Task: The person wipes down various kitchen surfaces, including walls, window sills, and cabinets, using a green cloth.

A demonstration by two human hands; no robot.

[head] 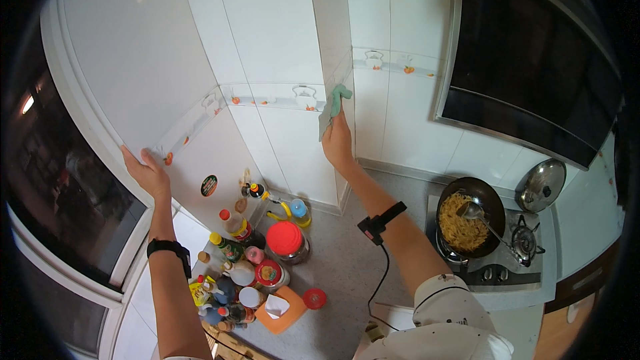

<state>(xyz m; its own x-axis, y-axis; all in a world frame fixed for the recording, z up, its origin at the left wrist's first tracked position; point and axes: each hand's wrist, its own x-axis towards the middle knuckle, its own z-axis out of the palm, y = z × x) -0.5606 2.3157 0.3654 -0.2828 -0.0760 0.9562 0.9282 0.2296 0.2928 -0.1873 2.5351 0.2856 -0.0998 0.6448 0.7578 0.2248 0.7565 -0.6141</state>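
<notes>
My right hand grips a green cloth and holds it up at the narrow side of a tiled wall column. Part of the cloth spreads over the column's edge, level with the fruit-patterned border strip. Off to the left, my left hand touches the tiled wall beside the white window frame. Its thumb stands apart from the fingers, and it holds nothing. A black strap sits on each of my forearms, with a cable running from the right one.
Below my hands, the grey countertop carries several sauce bottles, a red-lidded jar and an orange tissue box. To the right, a wok of shredded food with a ladle sits on a gas stove under a range hood. A pan lid leans behind.
</notes>
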